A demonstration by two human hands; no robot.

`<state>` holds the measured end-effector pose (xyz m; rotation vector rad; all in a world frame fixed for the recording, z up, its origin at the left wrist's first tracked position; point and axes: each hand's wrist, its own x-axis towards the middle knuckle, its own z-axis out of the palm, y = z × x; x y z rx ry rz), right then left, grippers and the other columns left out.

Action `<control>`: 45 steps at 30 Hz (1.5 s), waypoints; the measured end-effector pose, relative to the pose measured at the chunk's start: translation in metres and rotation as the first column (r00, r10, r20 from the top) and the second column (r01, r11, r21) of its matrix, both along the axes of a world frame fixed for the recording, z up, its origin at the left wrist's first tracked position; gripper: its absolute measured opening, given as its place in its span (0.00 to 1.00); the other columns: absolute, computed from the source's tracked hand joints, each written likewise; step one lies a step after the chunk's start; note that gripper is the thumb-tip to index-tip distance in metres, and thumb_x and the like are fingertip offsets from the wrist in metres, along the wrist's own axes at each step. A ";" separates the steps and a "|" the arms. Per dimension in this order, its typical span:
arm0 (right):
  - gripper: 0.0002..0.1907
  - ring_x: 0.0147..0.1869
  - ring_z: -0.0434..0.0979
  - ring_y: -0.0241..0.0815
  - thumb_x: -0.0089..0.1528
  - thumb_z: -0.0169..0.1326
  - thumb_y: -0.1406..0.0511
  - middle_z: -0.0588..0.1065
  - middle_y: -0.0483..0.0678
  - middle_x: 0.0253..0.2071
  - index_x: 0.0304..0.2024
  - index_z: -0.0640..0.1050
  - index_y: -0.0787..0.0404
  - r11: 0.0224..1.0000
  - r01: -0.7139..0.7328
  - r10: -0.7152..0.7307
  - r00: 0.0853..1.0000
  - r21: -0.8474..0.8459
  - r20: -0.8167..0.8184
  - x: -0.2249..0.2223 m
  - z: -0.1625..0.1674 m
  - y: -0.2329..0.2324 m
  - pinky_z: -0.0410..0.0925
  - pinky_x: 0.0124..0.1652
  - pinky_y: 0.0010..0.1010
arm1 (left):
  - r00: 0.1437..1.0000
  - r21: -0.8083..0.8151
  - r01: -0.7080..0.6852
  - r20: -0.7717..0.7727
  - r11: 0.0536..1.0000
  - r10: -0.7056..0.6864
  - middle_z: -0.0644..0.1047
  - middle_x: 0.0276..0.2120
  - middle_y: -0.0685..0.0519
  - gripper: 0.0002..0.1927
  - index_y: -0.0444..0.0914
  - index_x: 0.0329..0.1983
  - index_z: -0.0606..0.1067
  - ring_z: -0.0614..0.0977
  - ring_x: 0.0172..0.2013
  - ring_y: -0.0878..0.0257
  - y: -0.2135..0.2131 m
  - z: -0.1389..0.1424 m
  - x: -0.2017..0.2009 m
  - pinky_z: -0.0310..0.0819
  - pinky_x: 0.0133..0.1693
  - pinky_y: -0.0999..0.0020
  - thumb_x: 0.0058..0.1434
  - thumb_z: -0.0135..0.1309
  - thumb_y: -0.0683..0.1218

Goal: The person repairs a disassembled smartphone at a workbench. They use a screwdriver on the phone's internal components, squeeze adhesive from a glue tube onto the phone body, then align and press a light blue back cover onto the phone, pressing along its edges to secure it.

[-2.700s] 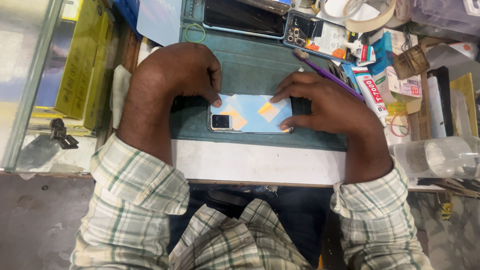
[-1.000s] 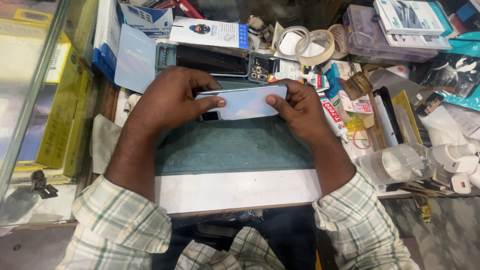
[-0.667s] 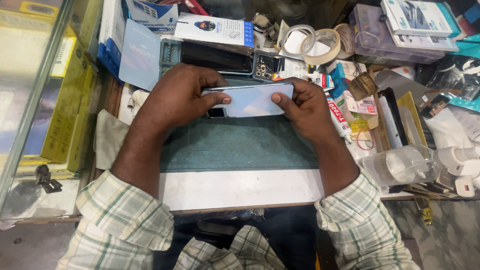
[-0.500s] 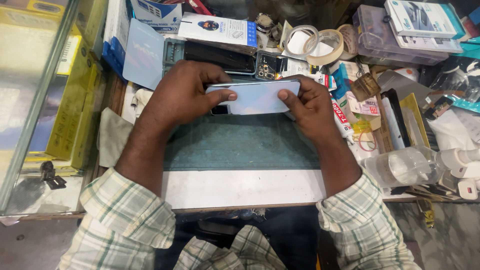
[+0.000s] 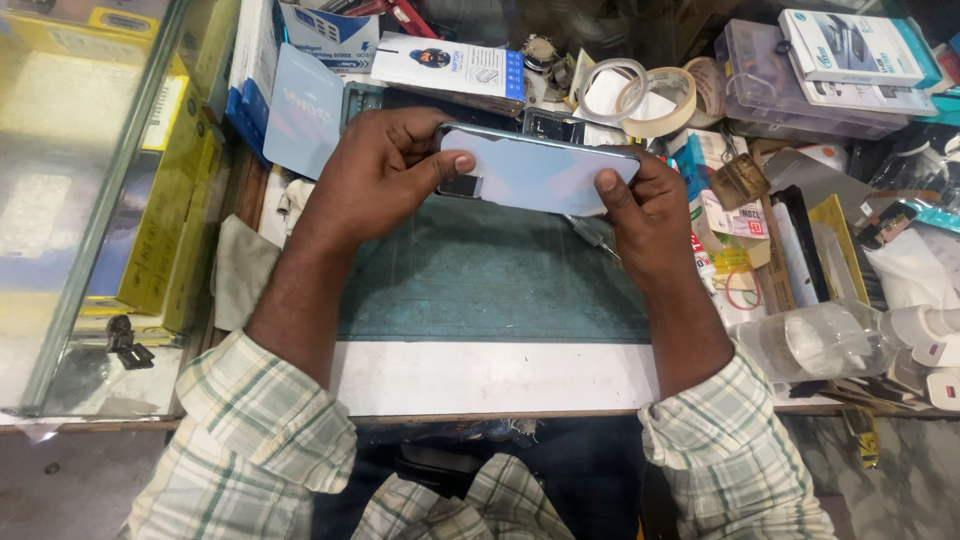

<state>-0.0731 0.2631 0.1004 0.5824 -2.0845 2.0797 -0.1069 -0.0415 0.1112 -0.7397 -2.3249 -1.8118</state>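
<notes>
2 hands grip a pale blue phone [image 5: 535,172] above the green mat [image 5: 480,280] in the head view. Left hand [image 5: 385,170] clasps its left end, thumb on the back; right hand [image 5: 645,205] pinches its right end, near the tape rolls [image 5: 640,95].

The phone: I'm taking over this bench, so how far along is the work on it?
Done: phone is lifted off the green mat, back cover on. In hand: left hand and right hand grip its ends, thumbs pressing the back. Left: cannot tell; its screen side is hidden.
</notes>
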 end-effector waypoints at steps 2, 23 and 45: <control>0.20 0.52 0.78 0.33 0.71 0.60 0.58 0.80 0.47 0.49 0.55 0.78 0.68 1.000 -0.009 0.009 1.000 -0.003 0.013 -0.001 -0.002 0.002 0.71 0.54 0.28 | 0.999 -0.028 -0.030 -0.013 0.999 0.030 0.67 0.16 0.61 0.13 0.35 0.31 0.76 0.61 0.20 0.75 0.000 -0.002 -0.002 0.53 0.23 0.72 0.67 0.64 0.47; 0.16 0.50 0.82 0.37 0.68 0.59 0.60 0.82 0.50 0.47 0.51 0.78 0.66 0.988 0.037 0.005 0.962 -0.151 0.272 -0.010 -0.005 -0.006 0.76 0.53 0.31 | 0.993 0.179 -0.048 0.113 0.983 0.028 0.79 0.28 0.59 0.12 0.35 0.42 0.81 0.73 0.29 0.76 0.017 -0.012 -0.004 0.68 0.33 0.75 0.73 0.52 0.48; 0.17 0.36 0.76 0.34 0.76 0.57 0.58 0.79 0.47 0.35 0.47 0.80 0.69 0.991 -0.026 0.066 0.949 -0.131 0.307 -0.012 -0.015 0.010 0.70 0.37 0.26 | 0.937 0.159 -0.066 0.349 0.985 0.006 0.85 0.33 0.53 0.08 0.37 0.44 0.80 0.84 0.32 0.70 0.021 -0.006 -0.001 0.82 0.30 0.71 0.66 0.57 0.45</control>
